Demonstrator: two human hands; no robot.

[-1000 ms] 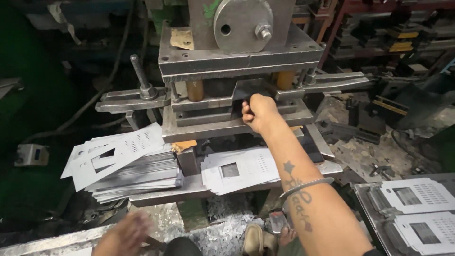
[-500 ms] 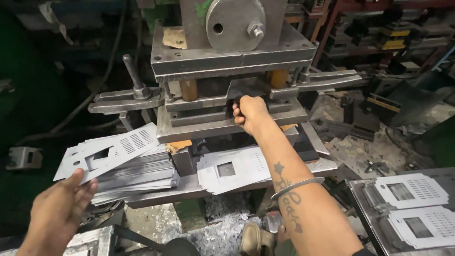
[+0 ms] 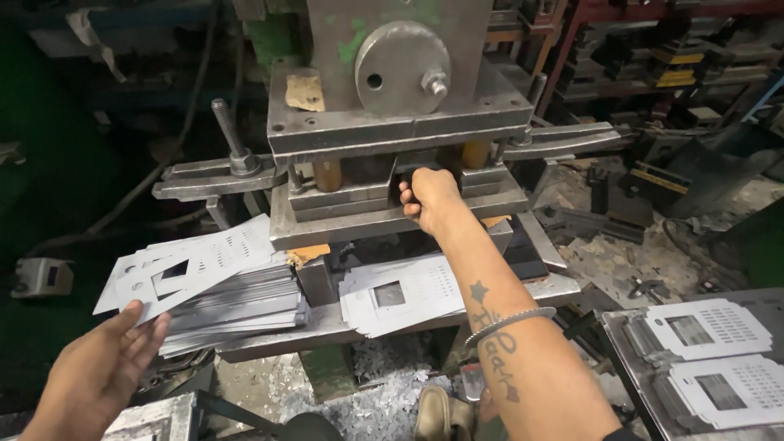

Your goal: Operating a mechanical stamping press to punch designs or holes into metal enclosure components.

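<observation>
A steel punch press (image 3: 392, 122) with a die set fills the middle of the head view. My right hand (image 3: 429, 198) reaches into the die gap, fingers curled; what it grips is hidden by the die plates. My left hand (image 3: 106, 367) is at the lower left, fingers apart, its fingertips touching the near corner of the top punched metal sheet (image 3: 192, 265). That sheet lies on a tall stack of grey sheets (image 3: 237, 306) to the left of the die. A smaller pile of punched sheets (image 3: 404, 298) rests on the press bed below my right forearm.
Two clamp arms (image 3: 212, 175) stick out sideways from the die. At the lower right a tray (image 3: 633, 359) holds more punched sheets. Metal scrap (image 3: 380, 400) litters the floor beside a shoe (image 3: 441, 412). Dark shelves of tooling (image 3: 653, 65) stand at the upper right.
My left hand has risen from the bottom edge up to the top sheet of the left stack. My right hand has stayed in the die gap.
</observation>
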